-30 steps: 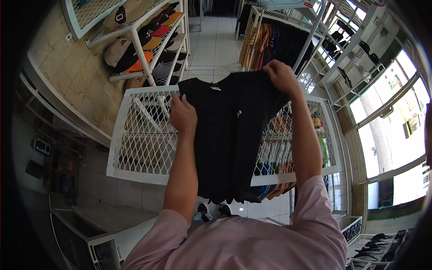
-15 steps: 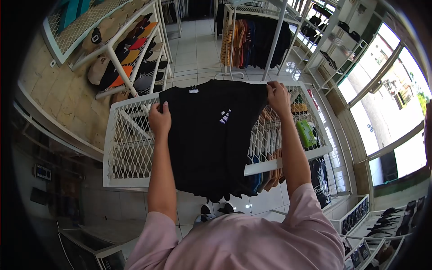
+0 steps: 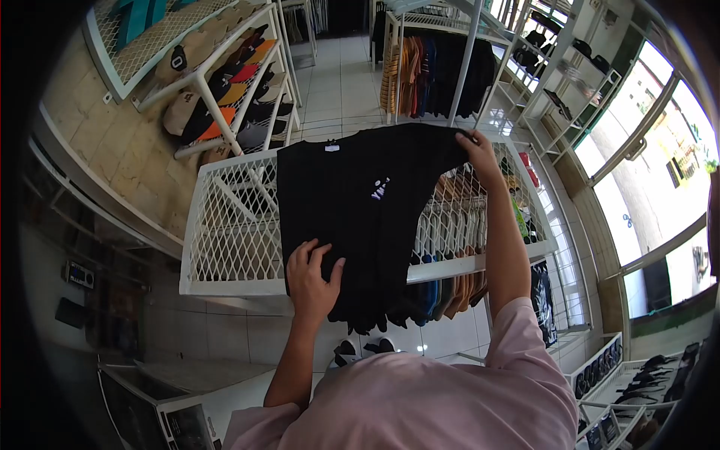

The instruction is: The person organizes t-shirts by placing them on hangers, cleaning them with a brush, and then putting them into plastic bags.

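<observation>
A black T-shirt [image 3: 349, 217] with a small white print on the chest and a white neck label lies over the white mesh top [image 3: 234, 287] of a rack. Its lower edge hangs past the front rim. My left hand [image 3: 311, 277] rests on the shirt's lower left part, fingers spread. At the far right, my right hand [image 3: 480, 156] pinches the end of the shirt's sleeve.
Shirts on hangers [image 3: 446, 296] hang beneath the mesh. Caps [image 3: 240, 94] fill a slanted white rack at the left. Another clothes rack [image 3: 442, 71] stands behind, and a glass door [image 3: 637, 150] is on the right. A green packet [image 3: 519, 214] is partly hidden behind my right forearm.
My left hand has let go of the shirt's upper left edge and come down toward its lower left part. My right hand has drawn the sleeve out farther to the right.
</observation>
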A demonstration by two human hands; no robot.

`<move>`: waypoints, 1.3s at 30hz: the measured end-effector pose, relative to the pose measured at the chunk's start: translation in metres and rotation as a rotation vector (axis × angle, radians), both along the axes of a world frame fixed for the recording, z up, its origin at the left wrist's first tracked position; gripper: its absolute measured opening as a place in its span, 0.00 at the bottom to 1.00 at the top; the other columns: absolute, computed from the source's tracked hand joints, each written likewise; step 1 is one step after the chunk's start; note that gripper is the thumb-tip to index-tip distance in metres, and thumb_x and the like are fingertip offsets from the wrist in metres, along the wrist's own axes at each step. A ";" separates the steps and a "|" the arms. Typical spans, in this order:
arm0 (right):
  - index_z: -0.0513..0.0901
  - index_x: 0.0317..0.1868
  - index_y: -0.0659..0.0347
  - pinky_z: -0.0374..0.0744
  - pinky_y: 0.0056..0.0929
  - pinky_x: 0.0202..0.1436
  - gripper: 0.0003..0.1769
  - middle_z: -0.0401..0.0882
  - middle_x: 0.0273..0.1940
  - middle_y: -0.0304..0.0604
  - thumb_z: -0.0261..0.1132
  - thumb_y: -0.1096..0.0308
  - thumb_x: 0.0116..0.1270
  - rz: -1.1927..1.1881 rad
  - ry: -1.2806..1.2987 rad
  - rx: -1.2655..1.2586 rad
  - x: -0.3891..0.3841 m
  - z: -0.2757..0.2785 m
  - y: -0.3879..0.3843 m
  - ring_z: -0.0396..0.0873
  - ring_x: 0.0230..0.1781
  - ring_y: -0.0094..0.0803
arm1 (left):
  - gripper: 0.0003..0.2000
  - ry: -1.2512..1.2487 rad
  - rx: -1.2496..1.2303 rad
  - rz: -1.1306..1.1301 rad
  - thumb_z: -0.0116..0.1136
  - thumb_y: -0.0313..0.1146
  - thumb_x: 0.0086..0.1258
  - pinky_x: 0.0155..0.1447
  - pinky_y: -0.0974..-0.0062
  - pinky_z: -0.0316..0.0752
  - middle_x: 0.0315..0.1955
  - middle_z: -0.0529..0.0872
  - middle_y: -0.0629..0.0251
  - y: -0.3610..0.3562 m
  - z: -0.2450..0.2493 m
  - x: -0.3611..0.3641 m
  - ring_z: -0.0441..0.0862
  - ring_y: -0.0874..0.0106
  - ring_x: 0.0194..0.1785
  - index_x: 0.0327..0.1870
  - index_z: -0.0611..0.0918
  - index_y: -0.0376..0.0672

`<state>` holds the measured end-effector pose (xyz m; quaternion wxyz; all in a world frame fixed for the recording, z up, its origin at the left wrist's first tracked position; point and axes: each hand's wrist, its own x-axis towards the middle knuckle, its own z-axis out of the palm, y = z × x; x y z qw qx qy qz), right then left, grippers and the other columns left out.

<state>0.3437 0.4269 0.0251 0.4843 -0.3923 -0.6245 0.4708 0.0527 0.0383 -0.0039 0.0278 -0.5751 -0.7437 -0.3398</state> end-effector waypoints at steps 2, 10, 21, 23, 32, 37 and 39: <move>0.88 0.56 0.64 0.81 0.28 0.41 0.17 0.90 0.42 0.38 0.73 0.59 0.79 -0.004 -0.011 -0.103 0.003 0.027 0.001 0.85 0.38 0.26 | 0.18 0.048 -0.006 0.027 0.69 0.42 0.77 0.79 0.49 0.68 0.66 0.82 0.52 0.001 -0.004 0.004 0.75 0.50 0.75 0.60 0.87 0.41; 0.95 0.41 0.60 0.86 0.44 0.54 0.24 0.94 0.41 0.51 0.81 0.45 0.65 -0.299 -0.956 0.292 0.043 0.054 0.051 0.92 0.46 0.44 | 0.15 0.096 0.047 0.040 0.68 0.39 0.78 0.77 0.50 0.72 0.63 0.84 0.53 0.002 -0.009 0.006 0.77 0.51 0.73 0.58 0.87 0.41; 0.91 0.41 0.63 0.78 0.30 0.32 0.11 0.87 0.27 0.41 0.76 0.63 0.72 -0.264 -0.396 0.065 0.005 0.005 -0.285 0.82 0.24 0.24 | 0.15 -0.549 -0.004 0.162 0.69 0.34 0.79 0.54 0.63 0.79 0.47 0.88 0.55 -0.113 -0.050 0.012 0.87 0.64 0.47 0.59 0.83 0.36; 0.91 0.41 0.67 0.80 0.27 0.34 0.14 0.89 0.27 0.42 0.77 0.62 0.73 -0.294 -0.320 -0.005 -0.005 -0.026 -0.333 0.83 0.26 0.23 | 0.18 -0.714 -0.048 0.306 0.68 0.38 0.82 0.54 0.65 0.79 0.47 0.88 0.56 -0.120 -0.068 0.016 0.86 0.66 0.48 0.62 0.80 0.36; 0.90 0.42 0.65 0.82 0.29 0.40 0.12 0.91 0.33 0.42 0.79 0.63 0.72 -0.333 -0.324 -0.010 -0.052 -0.051 -0.370 0.87 0.30 0.27 | 0.11 -0.932 0.056 0.099 0.57 0.38 0.89 0.49 0.74 0.74 0.38 0.82 0.68 -0.098 -0.095 0.003 0.77 0.79 0.43 0.50 0.76 0.38; 0.88 0.41 0.66 0.82 0.28 0.41 0.11 0.90 0.34 0.43 0.78 0.65 0.72 -0.270 -0.234 -0.063 -0.052 -0.056 -0.362 0.86 0.34 0.26 | 0.11 -0.951 0.166 0.059 0.54 0.37 0.91 0.41 0.79 0.64 0.31 0.74 0.76 -0.108 -0.101 -0.004 0.66 0.85 0.35 0.45 0.76 0.40; 0.86 0.40 0.67 0.78 0.27 0.42 0.10 0.85 0.32 0.40 0.73 0.67 0.75 -0.293 -0.244 -0.007 -0.042 -0.053 -0.360 0.79 0.34 0.25 | 0.11 -0.960 0.225 0.091 0.53 0.38 0.92 0.38 0.79 0.61 0.30 0.72 0.78 -0.113 -0.089 -0.005 0.64 0.86 0.34 0.44 0.75 0.41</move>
